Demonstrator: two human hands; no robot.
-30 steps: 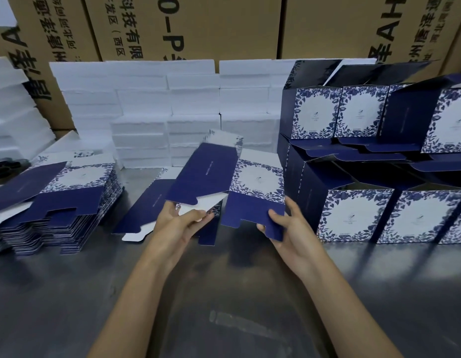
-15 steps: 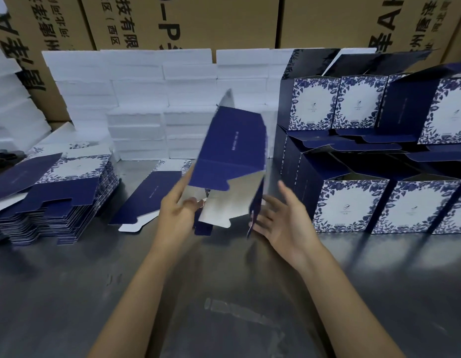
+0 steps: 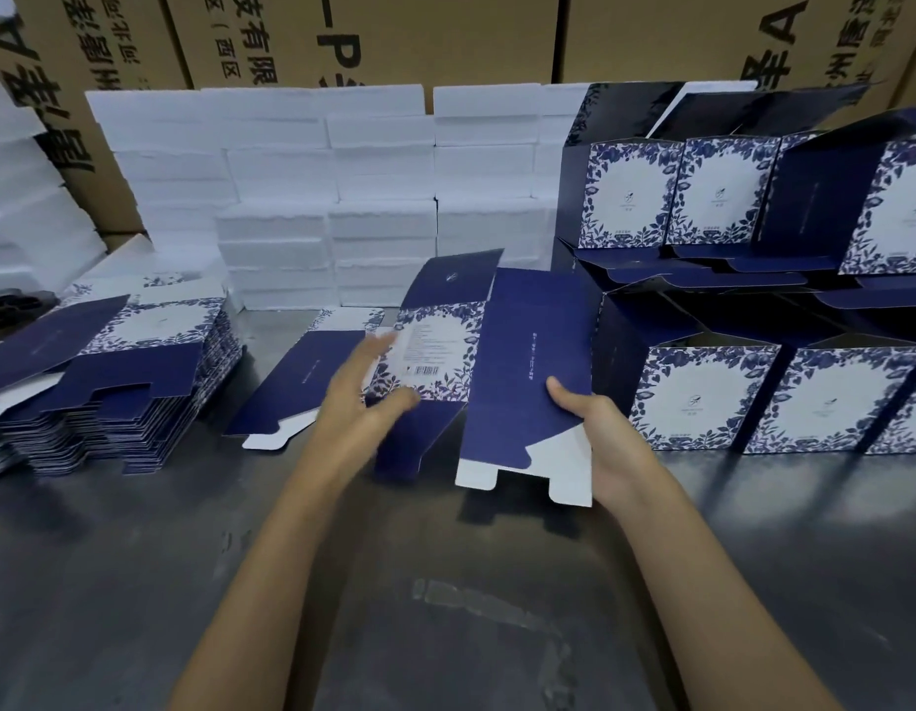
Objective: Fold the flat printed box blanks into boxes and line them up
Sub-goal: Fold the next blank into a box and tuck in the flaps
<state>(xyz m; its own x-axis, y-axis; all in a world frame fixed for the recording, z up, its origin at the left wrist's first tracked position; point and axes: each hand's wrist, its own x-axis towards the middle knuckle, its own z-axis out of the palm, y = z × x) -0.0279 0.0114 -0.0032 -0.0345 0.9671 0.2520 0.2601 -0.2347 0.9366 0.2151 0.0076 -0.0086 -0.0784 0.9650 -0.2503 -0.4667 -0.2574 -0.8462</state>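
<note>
I hold one navy and white floral box blank [image 3: 527,372] above the table's middle, its plain navy panel and its barcode panel facing me. My right hand [image 3: 607,443] grips the blank's lower right edge, thumb on the navy panel. My left hand [image 3: 366,397] is blurred, fingers spread and thumb out, against the barcode panel's left side. A second flat blank [image 3: 297,390] lies on the table behind my left hand. A tall stack of flat blanks [image 3: 112,382] sits at the left. Folded boxes [image 3: 702,397] stand in two tiers at the right.
White foam blocks [image 3: 333,197] are stacked along the back, with more at the far left. Brown cartons [image 3: 420,38] with printed characters form the wall behind. The dark grey metal table [image 3: 445,608] stretches toward me.
The blank has been turned round: a second ago its floral front and navy panel faced me, then it stood edge-on, now the barcode side shows. My right hand shifted to the lower right edge.
</note>
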